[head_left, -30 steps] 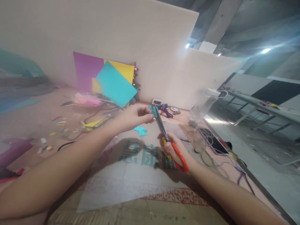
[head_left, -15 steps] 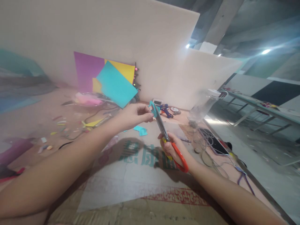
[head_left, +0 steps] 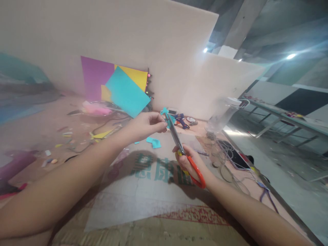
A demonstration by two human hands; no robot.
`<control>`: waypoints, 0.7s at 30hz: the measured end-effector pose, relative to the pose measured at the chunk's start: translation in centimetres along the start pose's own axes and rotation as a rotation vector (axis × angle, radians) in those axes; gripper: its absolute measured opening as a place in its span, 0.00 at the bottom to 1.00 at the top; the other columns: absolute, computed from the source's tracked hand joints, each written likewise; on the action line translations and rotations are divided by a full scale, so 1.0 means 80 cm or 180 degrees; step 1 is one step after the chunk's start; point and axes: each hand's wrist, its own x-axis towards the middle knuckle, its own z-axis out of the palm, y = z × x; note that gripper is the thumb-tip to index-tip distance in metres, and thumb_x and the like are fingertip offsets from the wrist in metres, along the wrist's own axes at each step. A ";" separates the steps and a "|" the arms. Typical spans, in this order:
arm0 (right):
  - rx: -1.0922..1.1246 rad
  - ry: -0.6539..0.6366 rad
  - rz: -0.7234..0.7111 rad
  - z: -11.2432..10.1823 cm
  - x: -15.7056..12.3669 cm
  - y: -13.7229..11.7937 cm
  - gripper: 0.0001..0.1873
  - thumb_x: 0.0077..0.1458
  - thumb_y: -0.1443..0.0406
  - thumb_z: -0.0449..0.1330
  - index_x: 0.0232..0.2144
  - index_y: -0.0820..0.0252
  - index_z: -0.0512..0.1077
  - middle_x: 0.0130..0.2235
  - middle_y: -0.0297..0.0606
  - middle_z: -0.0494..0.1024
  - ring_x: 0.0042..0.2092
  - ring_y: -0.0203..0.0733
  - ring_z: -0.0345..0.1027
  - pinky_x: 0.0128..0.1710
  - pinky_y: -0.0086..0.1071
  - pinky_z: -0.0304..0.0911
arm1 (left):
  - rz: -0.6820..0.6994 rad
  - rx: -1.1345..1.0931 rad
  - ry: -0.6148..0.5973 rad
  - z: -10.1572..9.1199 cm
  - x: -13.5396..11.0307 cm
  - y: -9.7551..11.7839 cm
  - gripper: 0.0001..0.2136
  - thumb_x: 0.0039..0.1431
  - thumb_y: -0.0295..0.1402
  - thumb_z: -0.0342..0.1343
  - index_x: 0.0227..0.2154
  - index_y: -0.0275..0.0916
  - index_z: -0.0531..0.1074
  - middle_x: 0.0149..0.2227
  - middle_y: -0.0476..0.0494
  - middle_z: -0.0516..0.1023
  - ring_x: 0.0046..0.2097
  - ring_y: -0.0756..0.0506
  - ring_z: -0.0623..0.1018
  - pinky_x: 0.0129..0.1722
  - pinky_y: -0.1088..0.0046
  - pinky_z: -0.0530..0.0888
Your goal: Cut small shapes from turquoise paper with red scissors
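Note:
My left hand is closed in a pinch on a small turquoise sheet piece with an irregular cut outline. My right hand is wrapped round the orange and yellow handles of a pair of scissors. The blades point up and away from me, and their tips lie against the turquoise piece beside my left fingertips. Whether the blades are fully closed is hard to make out. Below the hands, turquoise scraps lie on a translucent sheet with mirrored green lettering.
Purple, yellow and turquoise sheets lean on the back board. A dark blue glue gun lies behind the scissors. On the right are a clear jug, a dark tablet-like slab, tangled wire and purple-handled pliers. Small scraps litter the left.
The turquoise piece has turned in my left fingers, and a lobed end now sticks up left of the blade tips. The scissors and both arms have barely moved.

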 end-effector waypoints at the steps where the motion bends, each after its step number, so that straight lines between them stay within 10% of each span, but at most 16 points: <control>1: 0.0006 0.0009 0.0000 0.000 0.000 -0.001 0.32 0.57 0.37 0.60 0.45 0.57 0.67 0.26 0.24 0.55 0.23 0.31 0.45 0.19 0.27 0.44 | -0.0004 0.0016 -0.0002 0.000 0.000 0.000 0.12 0.61 0.42 0.60 0.31 0.38 0.72 0.34 0.46 0.81 0.39 0.46 0.80 0.43 0.67 0.74; 21: -0.0049 0.0056 -0.0002 0.000 -0.001 -0.001 0.30 0.57 0.38 0.61 0.44 0.57 0.68 0.26 0.25 0.56 0.23 0.31 0.47 0.20 0.27 0.45 | -0.0023 0.0129 0.0057 0.000 0.000 0.005 0.12 0.60 0.42 0.60 0.30 0.38 0.73 0.33 0.46 0.80 0.38 0.46 0.80 0.42 0.68 0.74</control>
